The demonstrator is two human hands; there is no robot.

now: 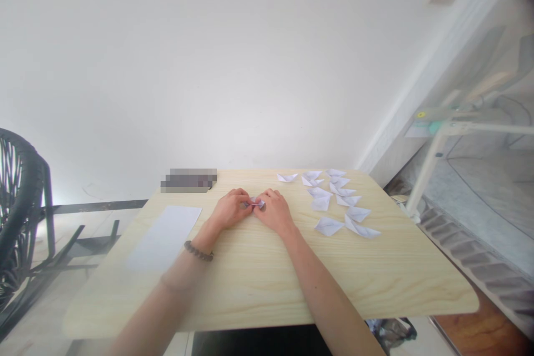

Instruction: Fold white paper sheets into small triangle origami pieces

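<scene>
Near the middle of the wooden table [250,272], my left hand [229,208] and my right hand [274,210] meet over a small folded paper [261,204]. The fingers of both hands pinch it from either side and cover most of it, so its exact shape is hidden. To the right of my right hand lie several folded white paper boats [329,226], in loose rows reaching toward the far edge. White paper sheets [167,233] rest flat to the left of my left forearm, which wears a dark beaded bracelet [199,251].
A blurred-out dark object [187,181] lies at the table's far left corner. A white wall [250,67] rises behind the table. On the left stands a dark woven chair [20,206]; on the right, a white metal frame [429,167] comes close to the table edge.
</scene>
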